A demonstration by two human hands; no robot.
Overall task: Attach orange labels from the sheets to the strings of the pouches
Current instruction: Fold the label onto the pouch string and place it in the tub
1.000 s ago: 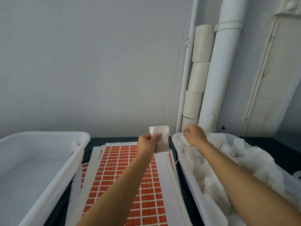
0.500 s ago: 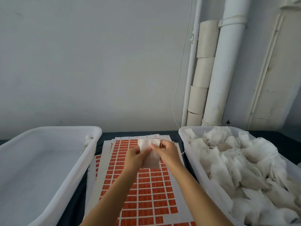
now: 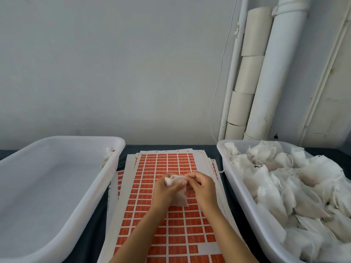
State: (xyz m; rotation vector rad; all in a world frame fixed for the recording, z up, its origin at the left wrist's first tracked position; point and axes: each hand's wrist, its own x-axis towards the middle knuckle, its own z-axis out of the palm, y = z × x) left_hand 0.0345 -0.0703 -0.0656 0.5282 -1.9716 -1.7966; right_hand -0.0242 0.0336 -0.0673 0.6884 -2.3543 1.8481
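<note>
We are holding one white pouch (image 3: 177,188) over the label sheets (image 3: 167,186); it looks light, limp and easily crumpled. Our left hand (image 3: 163,193) is gripping its body while our right hand (image 3: 201,187) is pinching its top edge, probably feeling for the string.
</note>
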